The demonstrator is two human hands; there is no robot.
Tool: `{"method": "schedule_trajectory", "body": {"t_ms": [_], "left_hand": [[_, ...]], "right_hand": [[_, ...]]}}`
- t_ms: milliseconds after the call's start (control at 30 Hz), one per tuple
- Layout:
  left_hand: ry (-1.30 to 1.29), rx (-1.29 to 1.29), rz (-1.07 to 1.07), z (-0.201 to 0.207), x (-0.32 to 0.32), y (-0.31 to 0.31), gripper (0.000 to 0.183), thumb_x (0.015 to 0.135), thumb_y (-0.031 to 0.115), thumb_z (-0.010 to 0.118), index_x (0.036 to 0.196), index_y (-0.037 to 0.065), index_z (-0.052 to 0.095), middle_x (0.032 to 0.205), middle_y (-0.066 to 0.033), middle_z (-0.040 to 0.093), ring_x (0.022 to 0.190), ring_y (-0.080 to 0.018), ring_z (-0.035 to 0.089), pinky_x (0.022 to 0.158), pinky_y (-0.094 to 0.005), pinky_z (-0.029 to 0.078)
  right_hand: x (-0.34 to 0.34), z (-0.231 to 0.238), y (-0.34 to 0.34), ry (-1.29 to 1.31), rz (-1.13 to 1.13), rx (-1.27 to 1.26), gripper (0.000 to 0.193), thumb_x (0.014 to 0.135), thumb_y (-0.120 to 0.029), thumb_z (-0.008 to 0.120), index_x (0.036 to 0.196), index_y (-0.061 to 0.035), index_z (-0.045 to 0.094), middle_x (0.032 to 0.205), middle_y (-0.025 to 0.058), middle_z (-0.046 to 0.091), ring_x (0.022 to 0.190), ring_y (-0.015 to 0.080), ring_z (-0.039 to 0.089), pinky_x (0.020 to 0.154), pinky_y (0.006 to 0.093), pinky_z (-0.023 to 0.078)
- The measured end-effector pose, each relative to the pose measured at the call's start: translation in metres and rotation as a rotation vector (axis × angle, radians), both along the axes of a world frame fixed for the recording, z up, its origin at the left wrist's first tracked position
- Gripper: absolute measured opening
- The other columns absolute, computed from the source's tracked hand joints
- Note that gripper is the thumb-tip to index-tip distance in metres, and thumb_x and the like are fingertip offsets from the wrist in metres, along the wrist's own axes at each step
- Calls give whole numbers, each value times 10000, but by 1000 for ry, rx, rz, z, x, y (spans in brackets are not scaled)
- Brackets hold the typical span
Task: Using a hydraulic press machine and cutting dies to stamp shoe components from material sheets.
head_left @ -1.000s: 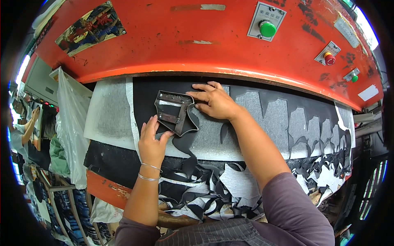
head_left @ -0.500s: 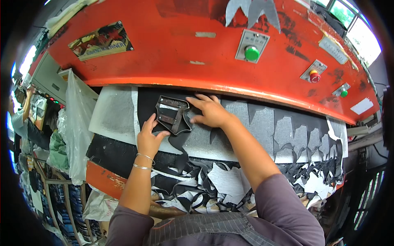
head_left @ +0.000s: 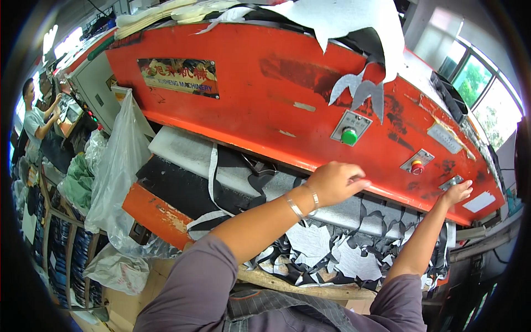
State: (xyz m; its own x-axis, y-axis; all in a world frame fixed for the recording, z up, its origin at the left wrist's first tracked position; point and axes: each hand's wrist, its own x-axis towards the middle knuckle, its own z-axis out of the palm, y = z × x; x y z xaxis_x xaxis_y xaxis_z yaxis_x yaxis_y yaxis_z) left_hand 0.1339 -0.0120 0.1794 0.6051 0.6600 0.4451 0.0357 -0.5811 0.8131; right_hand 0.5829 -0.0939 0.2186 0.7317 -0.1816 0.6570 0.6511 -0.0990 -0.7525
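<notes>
My left hand (head_left: 333,183) is raised in front of the lower edge of the red machine (head_left: 243,105). Its fingers are curled in and nothing shows in them. At the far right my right hand (head_left: 457,193) touches a small metal switch plate (head_left: 451,183), fingers loosely apart, covering the button there. A metal cutting die (head_left: 260,165) lies on dark sheet material (head_left: 231,158), mostly hidden beneath the machine's overhanging edge. A larger green button (head_left: 349,136) sits above my left hand, and a red knob (head_left: 417,167) sits left of my right hand.
White and black offcuts (head_left: 310,243) are heaped along the near side. Clear plastic sheeting (head_left: 113,166) hangs at the left, beside a grey cabinet (head_left: 99,83). Another person (head_left: 36,124) stands at far left. White cut material (head_left: 354,25) drapes over the machine's top.
Both hands have left the cutting die. My left hand moved right and my right hand moved far right to the switch plate. The view has tilted up, showing more of the machine.
</notes>
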Motion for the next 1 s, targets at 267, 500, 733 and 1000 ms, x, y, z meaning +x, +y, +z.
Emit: {"method": "schedule_trajectory", "body": {"t_ms": [267,500,733,1000], "left_hand": [[189,279,322,-5,-21,-22,394,902,386,545,706,55,632,697,-176,623,680,-378,610,623,-463,487],[665,7,356,-100,-200,-140,379,893,431,554,762,91,660,721,-116,628,713,-336,621,650,-441,497],[649,179,599,-134,-240,-208,331,829,368,616,700,67,669,803,-92,621,900,-274,584,858,-416,432],[577,159,671,-136,-240,-192,307,765,356,663,640,76,645,734,-90,600,814,-281,574,818,-399,421]], "right_hand": [[-44,-8,-46,86,324,-37,834,944,-589,375,1478,19,171,1549,225,114,1435,329,141,1149,436,138],[-112,17,-122,-50,514,-61,629,987,-450,400,1420,-1,322,1442,181,375,1354,270,328,1108,419,256],[-343,9,-50,-571,1073,-196,319,887,-161,567,1153,13,601,1152,121,621,1076,219,569,970,356,409],[-479,-34,32,-677,1446,-901,350,841,-280,674,1079,-24,646,1047,157,660,1016,317,593,897,404,435]]}}
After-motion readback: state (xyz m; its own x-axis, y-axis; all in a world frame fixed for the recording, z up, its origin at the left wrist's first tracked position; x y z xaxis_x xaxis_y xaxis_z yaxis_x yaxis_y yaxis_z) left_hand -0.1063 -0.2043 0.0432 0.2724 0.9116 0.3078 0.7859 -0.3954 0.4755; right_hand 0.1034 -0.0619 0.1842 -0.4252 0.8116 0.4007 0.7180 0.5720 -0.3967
